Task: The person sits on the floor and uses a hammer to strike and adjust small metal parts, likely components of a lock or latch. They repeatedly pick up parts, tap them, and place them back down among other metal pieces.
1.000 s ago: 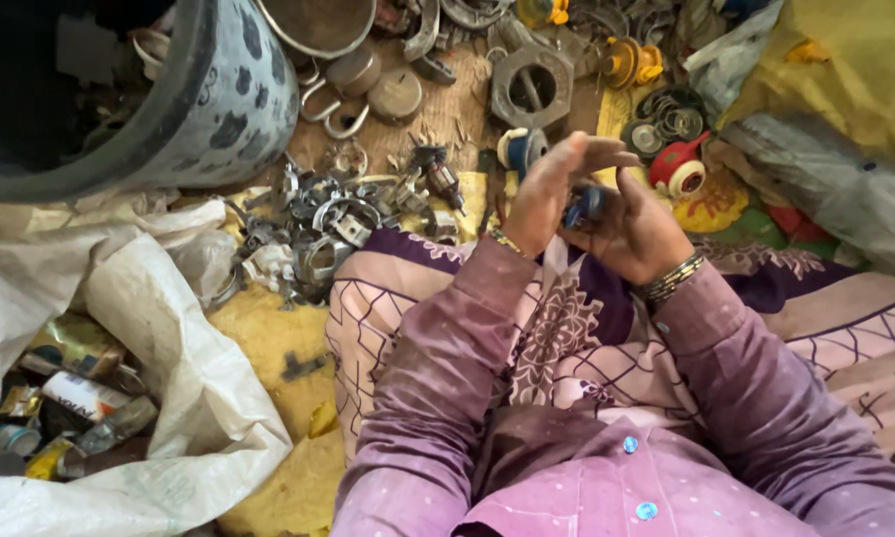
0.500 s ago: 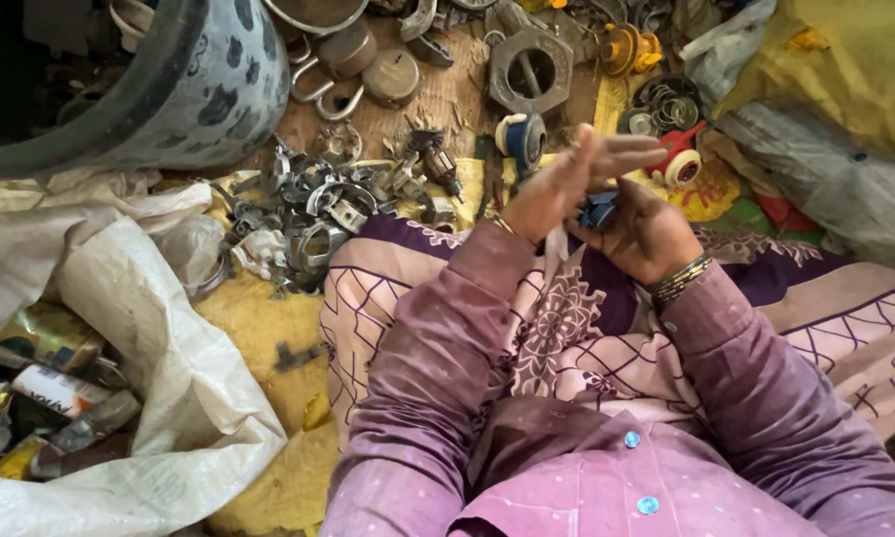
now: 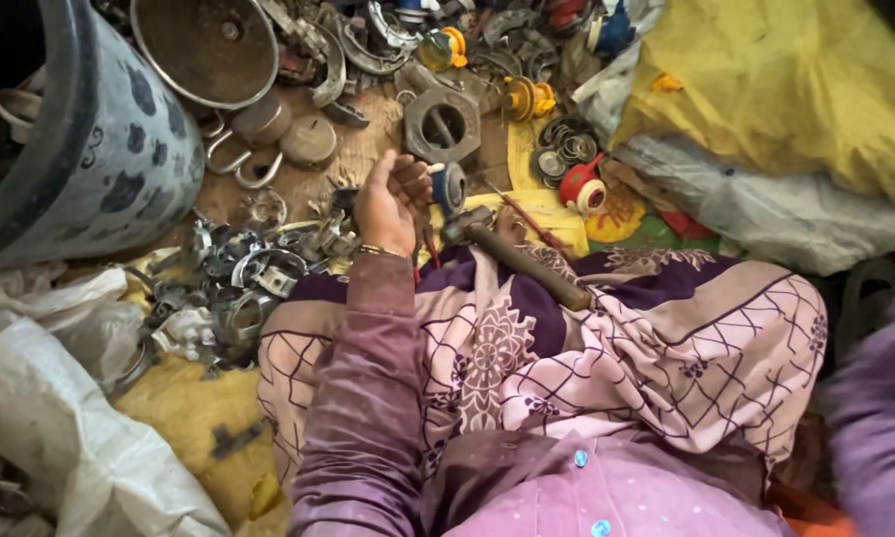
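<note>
My left hand [image 3: 388, 202] reaches forward over the scrap-strewn ground with its fingers curled inward; whether anything lies in the palm is hidden. Just right of its fingers sits a small round blue-and-metal part [image 3: 449, 185]. A hammer [image 3: 512, 254] with a dark wooden handle lies across my lap on the patterned purple cloth [image 3: 607, 348]. A heap of bent metal clamps and rings [image 3: 234, 283] lies left of the hand. A large hexagonal nut [image 3: 442, 123] sits beyond it. Of my right arm only a blurred purple sleeve [image 3: 880, 398] shows at the right edge; the hand is out of frame.
A big grey spotted bucket [image 3: 89, 149] stands at the upper left, a metal bowl [image 3: 207, 48] beside it. White sacks [image 3: 60, 418] fill the lower left. A yellow sack [image 3: 766, 89] and grey bag [image 3: 766, 209] lie at the right. Red-white cap [image 3: 582, 189].
Both hands were together in front of me working a small blue part. Now the left hand has moved forward and left, the right hand has swung out of view, and the camera tilted.
</note>
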Motion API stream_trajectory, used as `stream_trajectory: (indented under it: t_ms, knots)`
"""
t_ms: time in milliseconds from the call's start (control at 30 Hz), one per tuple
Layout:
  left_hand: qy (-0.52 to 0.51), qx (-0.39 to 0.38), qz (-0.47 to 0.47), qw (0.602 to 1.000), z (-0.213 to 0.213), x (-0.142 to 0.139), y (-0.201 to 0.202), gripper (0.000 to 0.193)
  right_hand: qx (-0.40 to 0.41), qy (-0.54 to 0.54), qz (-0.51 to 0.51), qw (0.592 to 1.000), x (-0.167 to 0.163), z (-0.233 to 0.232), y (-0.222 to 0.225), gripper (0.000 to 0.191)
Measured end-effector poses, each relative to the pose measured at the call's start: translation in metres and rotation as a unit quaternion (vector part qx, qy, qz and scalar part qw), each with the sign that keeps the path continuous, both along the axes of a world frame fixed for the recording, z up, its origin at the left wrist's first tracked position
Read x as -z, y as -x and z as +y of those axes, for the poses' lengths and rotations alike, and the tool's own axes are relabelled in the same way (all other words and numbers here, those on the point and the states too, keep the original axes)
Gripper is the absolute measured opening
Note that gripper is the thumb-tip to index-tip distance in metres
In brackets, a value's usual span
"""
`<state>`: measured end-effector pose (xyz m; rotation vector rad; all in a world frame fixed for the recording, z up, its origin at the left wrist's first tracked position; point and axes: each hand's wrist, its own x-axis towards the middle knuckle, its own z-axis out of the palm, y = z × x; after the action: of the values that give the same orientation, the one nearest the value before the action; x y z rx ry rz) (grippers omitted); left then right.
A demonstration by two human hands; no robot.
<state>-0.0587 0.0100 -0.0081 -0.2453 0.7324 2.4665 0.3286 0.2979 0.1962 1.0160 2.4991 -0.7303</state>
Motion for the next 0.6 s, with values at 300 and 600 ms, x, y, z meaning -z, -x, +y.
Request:
stream_trajectory:
  t_ms: [300,600]
  knots:
    - [0.04,-0.016,0.029,0.999,0.0,-0.001,-0.003,0.025,-0.153,0.038,-0.325,0.933,0.13,-0.002,-0.139,0.049]
    - [0.091,-0.144,0.01,0.985,-0.013,0.021,0.013,0.018,-0.237,-0.298,0.161,0.91,0.033,0.045,0.226,0.066]
